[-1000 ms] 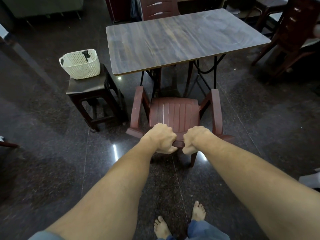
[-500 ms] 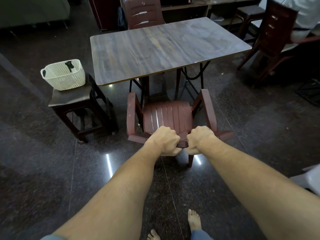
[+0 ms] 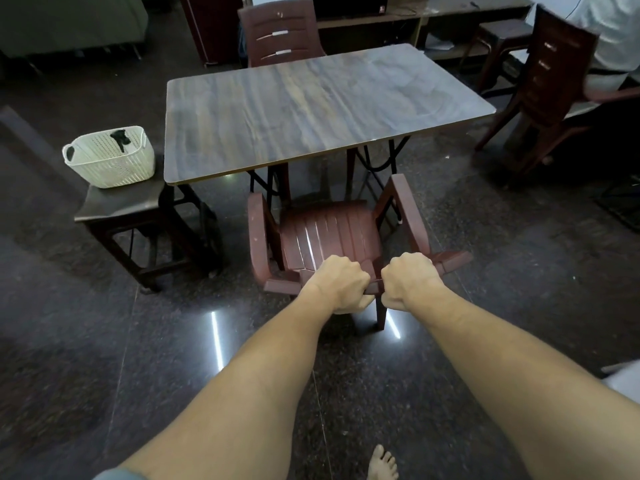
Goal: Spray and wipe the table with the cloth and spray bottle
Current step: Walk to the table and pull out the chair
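A brown wood-grain table [image 3: 311, 109] stands ahead with a bare top. In front of it is a maroon plastic armchair [image 3: 329, 233], its back toward me. My left hand [image 3: 337, 284] and my right hand [image 3: 408, 280] both grip the top edge of the chair's back, side by side, fingers curled over it. A white perforated basket [image 3: 110, 157] sits on a dark stool [image 3: 131, 209] left of the table; something black [image 3: 119, 138] pokes out of it. Neither a cloth nor a whole spray bottle is plainly visible.
A second maroon chair [image 3: 280, 32] stands at the table's far side. Stacked chairs [image 3: 547, 84] and a seated person's back are at the right. A low shelf unit [image 3: 415, 15] runs along the back. The floor is dark polished stone; my bare foot [image 3: 382, 464] shows below.
The chair has come away from the table toward me, both hands still gripping its back. My view has shifted back, so table and basket sit further right in frame.
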